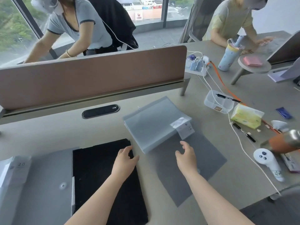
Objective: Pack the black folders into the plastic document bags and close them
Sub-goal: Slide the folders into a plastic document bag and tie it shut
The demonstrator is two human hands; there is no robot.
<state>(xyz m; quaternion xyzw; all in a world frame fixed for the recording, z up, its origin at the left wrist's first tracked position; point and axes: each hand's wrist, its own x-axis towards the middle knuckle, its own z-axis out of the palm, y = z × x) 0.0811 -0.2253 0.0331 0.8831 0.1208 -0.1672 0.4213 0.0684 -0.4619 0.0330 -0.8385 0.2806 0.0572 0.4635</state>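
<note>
A black folder (pixel 103 179) lies flat on the grey desk (pixel 48 135) near its front edge, its long sides running away from the person. The left hand (pixel 125 161) rests over the folder's far right corner, fingers loosely curved and the thumb out to the right past the folder's edge; whether the fingertips actually pinch that corner cannot be told. The left forearm crosses the folder diagonally from the lower left.

To the folder's left, touching or slightly overlapping its left edge, lies a grey plastic document bag (pixel 45 184) with a round snap button and a white label at its far left end.

To the right of the folder, a single translucent grey document bag (pixel 203 153) lies flat on the desk, turned at an angle. The right hand (pixel 186 155) hovers or rests over its upper left part, palm down, fingers spread and gently bent, holding nothing. The right forearm reaches in from the lower right.

Just beyond the right hand, a stack of document bags (pixel 154 125) sits toward the middle of the desk, its near corner overlapping the single bag's far end; a small white label sticks out at the stack's right side.

Toward the desk's right edge are a white controller (pixel 266 161), a pack of tissues (pixel 246 117) and a clear plastic box (pixel 217 103).
</note>
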